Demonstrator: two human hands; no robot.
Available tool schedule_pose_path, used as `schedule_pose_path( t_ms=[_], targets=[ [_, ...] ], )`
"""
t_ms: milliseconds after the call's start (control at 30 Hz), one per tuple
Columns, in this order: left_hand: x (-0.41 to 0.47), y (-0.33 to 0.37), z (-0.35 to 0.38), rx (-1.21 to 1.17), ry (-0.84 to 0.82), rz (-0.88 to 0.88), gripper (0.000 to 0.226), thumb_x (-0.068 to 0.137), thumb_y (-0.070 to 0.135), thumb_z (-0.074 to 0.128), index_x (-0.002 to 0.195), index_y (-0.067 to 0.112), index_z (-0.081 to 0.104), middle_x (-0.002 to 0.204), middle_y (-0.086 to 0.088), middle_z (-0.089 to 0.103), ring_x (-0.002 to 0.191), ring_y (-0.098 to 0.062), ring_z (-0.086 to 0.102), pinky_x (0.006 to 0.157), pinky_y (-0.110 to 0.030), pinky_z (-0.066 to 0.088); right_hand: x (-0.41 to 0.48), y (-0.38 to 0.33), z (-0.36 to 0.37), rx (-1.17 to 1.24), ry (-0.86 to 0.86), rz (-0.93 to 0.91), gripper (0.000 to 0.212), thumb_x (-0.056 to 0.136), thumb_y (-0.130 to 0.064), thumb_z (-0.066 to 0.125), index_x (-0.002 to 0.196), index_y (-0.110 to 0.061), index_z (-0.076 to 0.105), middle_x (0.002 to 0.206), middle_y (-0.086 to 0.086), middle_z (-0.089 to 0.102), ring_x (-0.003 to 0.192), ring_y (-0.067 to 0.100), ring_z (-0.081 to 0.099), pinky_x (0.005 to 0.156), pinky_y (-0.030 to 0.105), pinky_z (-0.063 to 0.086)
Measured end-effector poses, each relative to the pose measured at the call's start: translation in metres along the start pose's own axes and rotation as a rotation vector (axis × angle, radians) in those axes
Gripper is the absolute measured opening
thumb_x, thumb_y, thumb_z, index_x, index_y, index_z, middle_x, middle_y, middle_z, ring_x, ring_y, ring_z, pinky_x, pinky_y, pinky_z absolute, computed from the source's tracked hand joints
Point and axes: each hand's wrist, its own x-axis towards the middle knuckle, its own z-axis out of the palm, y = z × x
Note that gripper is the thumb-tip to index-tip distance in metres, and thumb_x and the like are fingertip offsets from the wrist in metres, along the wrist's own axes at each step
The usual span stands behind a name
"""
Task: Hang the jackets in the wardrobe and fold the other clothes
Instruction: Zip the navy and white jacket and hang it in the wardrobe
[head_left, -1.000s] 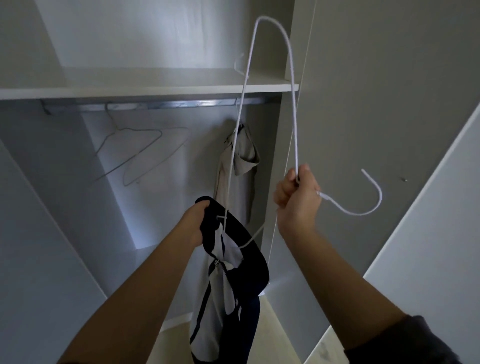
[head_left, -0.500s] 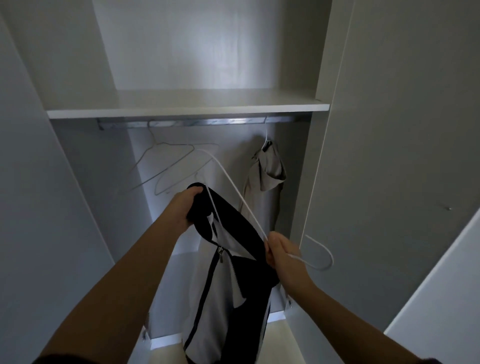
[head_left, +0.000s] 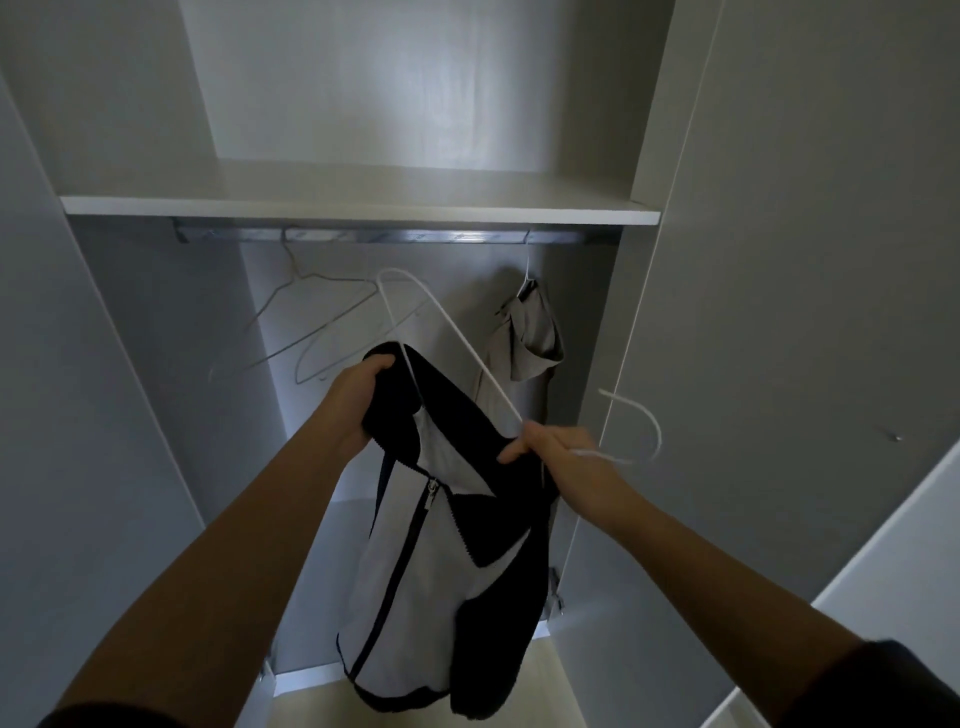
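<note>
A black and white zip jacket (head_left: 431, 561) hangs in front of the open wardrobe. My left hand (head_left: 358, 400) grips its black collar at the upper left. My right hand (head_left: 550, 449) grips a white wire hanger (head_left: 457, 338) near its neck and touches the collar's right side; the hanger's hook (head_left: 641, 426) points right. One end of the hanger goes into the collar by my left hand. A beige jacket (head_left: 530, 343) hangs on the metal rail (head_left: 384, 236) at the right.
Two bare wire hangers (head_left: 311, 322) hang on the rail at the left. A white shelf (head_left: 358, 200) lies above the rail. The wardrobe's side panel and open door (head_left: 779, 312) stand to the right, another panel (head_left: 78, 415) to the left.
My right hand has come down from high up, tipping the hanger over so its shoulder slides into the jacket collar. The view has tilted up and moved closer to the wardrobe.
</note>
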Motion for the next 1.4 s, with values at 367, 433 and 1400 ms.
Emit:
schedule_pose_path(
  t_ms=[367,433,1400],
  targets=[
    [-0.015,-0.082,0.011,0.282,0.157,0.124,0.018,0.092,0.029,0.060,0.092,0.011,0.057,0.093,-0.007,0.061,0.088,-0.020,0.061,0.074,-0.027,0.049,0.061,-0.084,-0.027,-0.443,0.012,-0.084,0.052,0.102,-0.028,0.038,0.063,-0.021,0.072,0.062,-0.007,0.065,0.054,-0.006,0.054,0.054,0.003,0.036],
    [-0.036,-0.100,0.020,0.415,0.287,0.463,0.012,0.090,0.021,0.062,0.093,0.012,0.054,0.093,0.000,0.057,0.084,-0.010,0.055,0.072,-0.015,0.042,0.065,-0.089,-0.034,-0.471,0.022,-0.064,0.053,0.103,-0.025,0.038,0.064,-0.016,0.073,0.049,-0.017,0.060,0.050,-0.009,0.053,0.053,0.001,0.034],
    [-0.038,-0.159,0.145,0.911,-0.258,0.580,0.018,0.098,0.022,0.044,0.101,0.014,0.059,0.083,0.002,0.061,0.080,-0.020,0.061,0.065,-0.030,0.045,0.044,-0.120,-0.103,-0.682,0.263,-0.018,0.051,0.103,-0.026,0.036,0.071,-0.008,0.071,0.056,-0.003,0.053,0.043,-0.006,0.050,0.046,0.005,0.033]
  ],
)
